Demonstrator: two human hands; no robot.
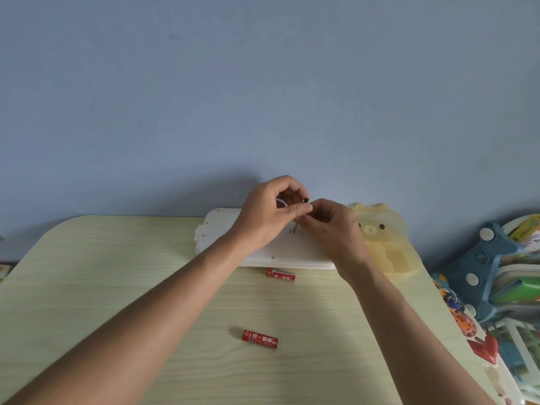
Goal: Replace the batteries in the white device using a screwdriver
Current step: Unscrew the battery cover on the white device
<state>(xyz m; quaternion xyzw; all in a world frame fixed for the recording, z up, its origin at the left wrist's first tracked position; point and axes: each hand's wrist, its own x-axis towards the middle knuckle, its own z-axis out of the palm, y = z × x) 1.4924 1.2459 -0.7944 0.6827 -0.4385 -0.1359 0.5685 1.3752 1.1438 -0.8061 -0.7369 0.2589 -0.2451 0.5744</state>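
Observation:
The white device (222,229) lies flat at the far edge of the table, against the blue wall. Both hands are over its middle. My left hand (267,213) and my right hand (330,226) pinch a small screwdriver (295,228) together; its dark top shows between the fingertips and its thin shaft points down onto the device. One red battery (280,275) lies just in front of the device. A second red battery (260,339) lies nearer to me in the middle of the table.
The pale wood-grain table (117,287) has rounded corners. A translucent yellow bear-shaped box (388,244) sits right of the device. Colourful toys, including a blue one (479,270), crowd the right edge.

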